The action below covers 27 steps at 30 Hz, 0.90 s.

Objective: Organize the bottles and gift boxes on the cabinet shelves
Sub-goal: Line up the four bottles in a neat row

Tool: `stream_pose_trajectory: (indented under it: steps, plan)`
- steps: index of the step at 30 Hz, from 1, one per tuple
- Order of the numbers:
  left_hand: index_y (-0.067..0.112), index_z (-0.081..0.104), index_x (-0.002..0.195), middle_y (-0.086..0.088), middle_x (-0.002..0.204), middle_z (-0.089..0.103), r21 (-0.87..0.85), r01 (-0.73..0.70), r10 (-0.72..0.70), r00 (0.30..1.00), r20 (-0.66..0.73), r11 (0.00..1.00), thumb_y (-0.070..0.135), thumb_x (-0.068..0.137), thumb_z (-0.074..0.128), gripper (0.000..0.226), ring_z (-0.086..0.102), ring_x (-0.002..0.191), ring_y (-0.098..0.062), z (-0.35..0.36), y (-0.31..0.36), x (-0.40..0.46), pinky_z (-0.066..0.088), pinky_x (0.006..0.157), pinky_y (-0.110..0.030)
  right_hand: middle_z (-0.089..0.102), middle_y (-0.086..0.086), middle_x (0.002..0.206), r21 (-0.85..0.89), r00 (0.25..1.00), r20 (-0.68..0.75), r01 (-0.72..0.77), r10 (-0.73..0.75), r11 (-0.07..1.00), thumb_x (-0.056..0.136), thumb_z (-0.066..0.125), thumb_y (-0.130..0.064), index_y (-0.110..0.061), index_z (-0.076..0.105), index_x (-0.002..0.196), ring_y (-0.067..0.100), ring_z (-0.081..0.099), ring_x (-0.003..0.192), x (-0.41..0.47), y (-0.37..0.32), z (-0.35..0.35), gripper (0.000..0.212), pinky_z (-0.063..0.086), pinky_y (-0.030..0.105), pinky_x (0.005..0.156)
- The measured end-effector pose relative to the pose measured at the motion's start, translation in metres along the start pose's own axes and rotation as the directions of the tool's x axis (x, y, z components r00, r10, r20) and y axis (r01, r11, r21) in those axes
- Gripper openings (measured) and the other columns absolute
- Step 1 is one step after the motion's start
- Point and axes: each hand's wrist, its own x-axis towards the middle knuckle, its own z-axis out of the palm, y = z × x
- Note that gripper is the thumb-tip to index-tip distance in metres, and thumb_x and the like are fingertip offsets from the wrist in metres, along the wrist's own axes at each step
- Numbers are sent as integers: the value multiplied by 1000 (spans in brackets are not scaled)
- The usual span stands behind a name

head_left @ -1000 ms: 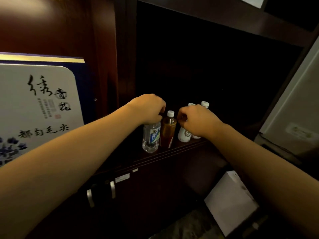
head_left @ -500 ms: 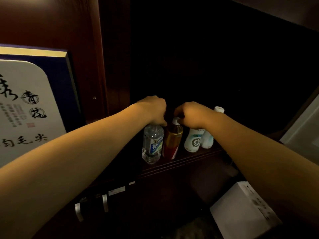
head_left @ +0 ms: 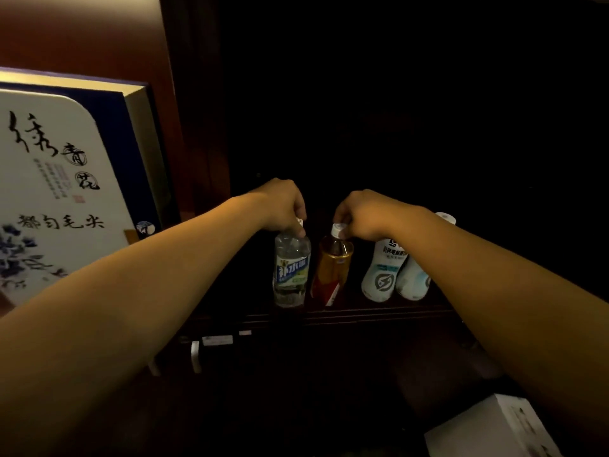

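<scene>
Several bottles stand in a row on the dark cabinet shelf. My left hand grips the cap of the clear water bottle. My right hand pinches the white cap of the amber tea bottle beside it. Two white drink bottles stand further right, partly behind my right forearm. A large white and blue gift box with calligraphy stands upright in the left compartment.
A wooden divider separates the gift box compartment from the dark bottle compartment. Below the shelf are cabinet doors with metal handles. A white box lies low at the right.
My right hand has moved left from the white bottles to the tea bottle's cap. My left hand stays on the water bottle. The view has shifted rightwards and closer.
</scene>
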Motion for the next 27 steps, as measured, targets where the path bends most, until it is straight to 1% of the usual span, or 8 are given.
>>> stream_pose_trajectory:
  steps: [4,6,9,12,14,19,24,27]
  plan:
    - [18,74,113,2,114,69,22,47,-46,999,-22,999,32,76,86,42,58,97,-9,3,6,-6,40,74,-22,68,1,110,39,998,-31,53,-52,998,88,74,-26,-20,71,111,17,62,97,-1,8,3,24,51,32,82]
    - [19,73,114,1,116,69,35,83,-81,995,-57,996,31,77,86,42,58,99,-10,5,10,-8,40,75,-23,69,1,108,53,996,-44,74,-72,996,88,74,-28,-21,72,109,17,62,94,-2,12,4,22,52,33,81]
    - [19,73,114,1,118,68,51,122,-117,990,-83,991,29,77,85,41,61,107,-14,9,16,-10,41,78,-24,69,3,107,41,993,-68,97,-94,994,89,73,-29,-19,72,110,18,63,93,-2,13,6,23,53,34,80]
    - [19,73,112,1,116,68,48,158,-153,983,-100,986,29,76,86,40,60,105,-14,10,19,-12,41,78,-24,68,4,101,6,992,-74,103,-102,995,89,72,-32,-17,72,106,19,62,87,-1,12,5,23,48,31,71]
    - [19,73,111,1,115,68,41,173,-168,980,-104,984,29,76,86,39,59,105,-14,11,19,-13,42,78,-24,67,4,97,19,993,-63,96,-95,995,88,74,-34,-16,72,102,19,61,85,-2,12,4,23,44,30,68]
    - [18,73,112,2,117,68,28,179,-175,978,-110,983,30,75,86,41,59,113,-16,10,20,-15,41,83,-24,68,4,94,74,995,-66,79,-75,994,85,77,-34,-15,73,99,20,63,85,-4,11,4,24,50,33,71]
    - [19,72,112,1,117,67,17,179,-177,979,-97,984,29,76,86,40,58,114,-16,11,19,-15,45,88,-27,68,7,93,60,993,-103,66,-60,996,87,74,-34,-10,72,98,23,64,85,-6,6,6,26,53,37,76]
    - [20,72,112,2,118,66,11,180,-179,980,-90,984,28,77,85,38,58,115,-17,10,18,-14,47,92,-30,68,7,94,52,993,-110,44,-39,998,86,75,-34,-9,71,98,22,64,85,-5,2,7,28,52,35,73]
